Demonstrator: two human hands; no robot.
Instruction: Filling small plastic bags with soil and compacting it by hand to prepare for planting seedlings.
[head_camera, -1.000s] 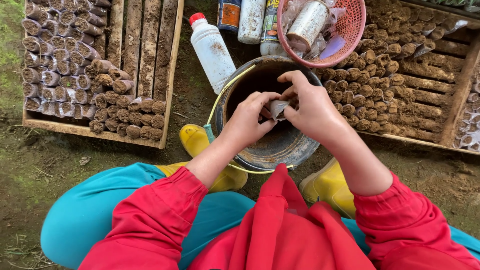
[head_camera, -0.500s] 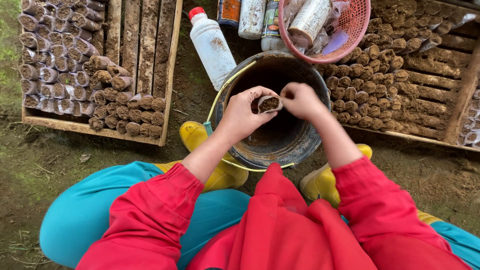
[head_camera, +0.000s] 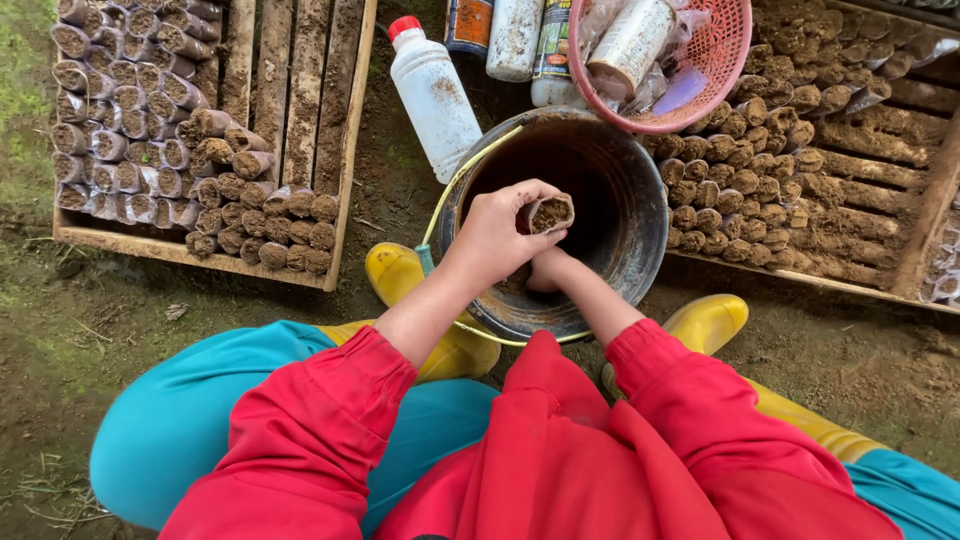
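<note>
1. The small soil-filled seedling bag (head_camera: 549, 213) sits upright in the left hand (head_camera: 497, 235), its open top facing up and showing dark soil close to the rim, so by the look of it this bag is nearly full.
2. The left hand is closed around the bag, fingers wrapped about its side, holding it over the mouth of the black bucket (head_camera: 640, 250).
3. The right hand (head_camera: 545, 272) lies just below and behind the grip, reaching down into the bucket; its fingers are hidden by the left hand and the bucket's shadow, so I cannot tell whether it is open or grasping soil.
4. The bucket holds dark soil low inside and stands between two yellow rubber boots (head_camera: 400, 275).
5. Left of the grip, a wooden tray (head_camera: 200, 250) holds rows of filled bags (head_camera: 250, 215) packed at its near and far left parts; several bare channels of the tray are unfilled, so much filling seems left there.
6. Right of the grip, a second wooden tray (head_camera: 900, 270) carries another block of filled bags (head_camera: 730, 190), also with open rows beyond.
7. Beyond the grip stand a white plastic bottle with a red cap (head_camera: 432, 90) and a pink mesh basket (head_camera: 720, 60) holding containers, the basket overlapping the bucket's far rim.
</note>
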